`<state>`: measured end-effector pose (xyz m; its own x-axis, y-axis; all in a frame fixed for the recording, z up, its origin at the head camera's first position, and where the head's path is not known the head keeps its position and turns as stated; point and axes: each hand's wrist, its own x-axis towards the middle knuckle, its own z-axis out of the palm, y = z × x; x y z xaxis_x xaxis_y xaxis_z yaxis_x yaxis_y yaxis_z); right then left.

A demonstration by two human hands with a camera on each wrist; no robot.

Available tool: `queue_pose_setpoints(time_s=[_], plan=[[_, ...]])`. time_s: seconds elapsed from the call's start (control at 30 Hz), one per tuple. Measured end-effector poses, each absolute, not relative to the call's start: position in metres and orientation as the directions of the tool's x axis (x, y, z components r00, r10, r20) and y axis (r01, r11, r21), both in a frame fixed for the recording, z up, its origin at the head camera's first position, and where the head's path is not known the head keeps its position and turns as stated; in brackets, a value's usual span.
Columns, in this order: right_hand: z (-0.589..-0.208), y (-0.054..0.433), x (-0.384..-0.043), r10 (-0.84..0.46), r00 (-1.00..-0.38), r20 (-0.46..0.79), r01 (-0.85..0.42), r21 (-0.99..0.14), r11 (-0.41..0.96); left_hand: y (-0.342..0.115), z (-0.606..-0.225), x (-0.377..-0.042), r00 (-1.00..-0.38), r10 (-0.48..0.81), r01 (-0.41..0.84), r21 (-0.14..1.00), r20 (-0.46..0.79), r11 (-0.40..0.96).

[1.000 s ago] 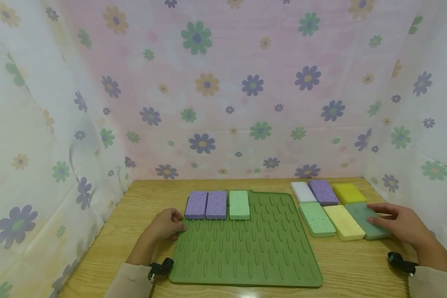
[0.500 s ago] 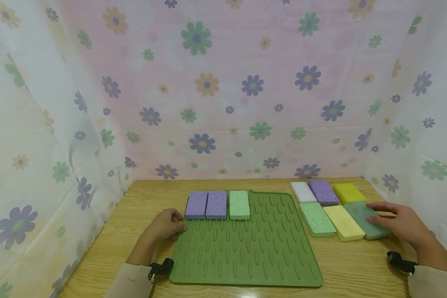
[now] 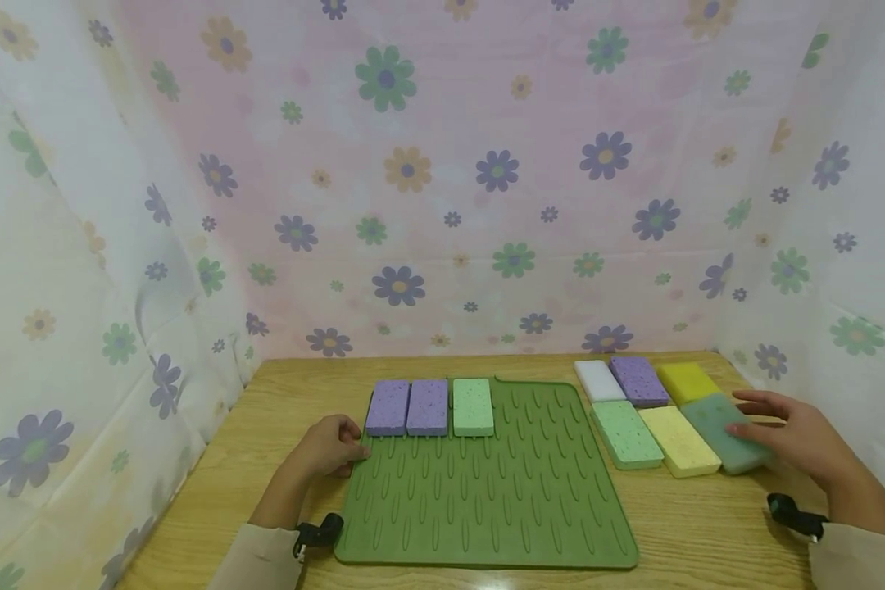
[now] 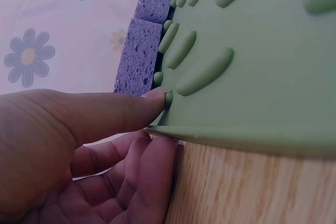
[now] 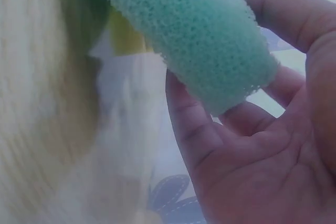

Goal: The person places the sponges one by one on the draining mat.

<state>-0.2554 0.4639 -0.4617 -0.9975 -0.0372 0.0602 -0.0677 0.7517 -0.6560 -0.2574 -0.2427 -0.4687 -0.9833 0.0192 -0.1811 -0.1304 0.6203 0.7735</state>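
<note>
My left hand (image 3: 330,445) pinches the left edge of a green ridged mat (image 3: 487,508), thumb on top and fingers curled beneath, as the left wrist view shows. Along the mat's back edge lie two purple sponges (image 3: 388,407) and a light green sponge (image 3: 474,407). My right hand (image 3: 800,434) holds a blue-green sponge (image 3: 723,430) by its right part, thumb on one face and fingers on the other. In the right wrist view this porous sponge (image 5: 194,35) is tilted in the grip.
At the table's right lie a white sponge (image 3: 600,381), a purple one (image 3: 637,380), a bright yellow one (image 3: 687,383), a green one (image 3: 627,434) and a pale yellow one (image 3: 680,442). Flowered cloth (image 3: 442,188) encloses the wooden table (image 3: 295,381) behind and at both sides.
The blue-green sponge has risen and tilted slightly in my right hand. My left hand keeps its hold on the mat's edge. The view has shifted slightly.
</note>
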Motion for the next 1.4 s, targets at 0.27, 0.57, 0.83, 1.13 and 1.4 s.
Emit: queue_pose_setpoints(time_s=[0.27,0.57,0.83,1.13,1.4], plan=[[-0.454,0.460,-0.252,-0.038,-0.993,0.108,-0.099,-0.640,0.762,-0.243,-0.469,-0.256,-0.983,0.022,-0.128,0.776,-0.180,0.617],[-0.445,0.455,-0.253,-0.017,-0.983,0.184,-0.127,-0.604,0.787,-0.243,-0.468,-0.256,-0.983,0.020,-0.131,0.776,-0.182,0.617],[-0.434,0.445,-0.252,0.040,-0.975,0.219,-0.109,-0.623,0.775,-0.242,-0.470,-0.256,-0.986,0.030,-0.114,0.789,-0.166,0.603],[-0.420,0.433,-0.251,0.053,-0.972,0.230,-0.111,-0.644,0.757,-0.244,-0.471,-0.257,-0.985,0.021,-0.125,0.785,-0.173,0.606],[-0.412,0.424,-0.252,-0.003,-0.968,0.251,-0.168,-0.637,0.752,-0.244,-0.470,-0.257,-0.983,0.026,-0.130,0.789,-0.181,0.600]])
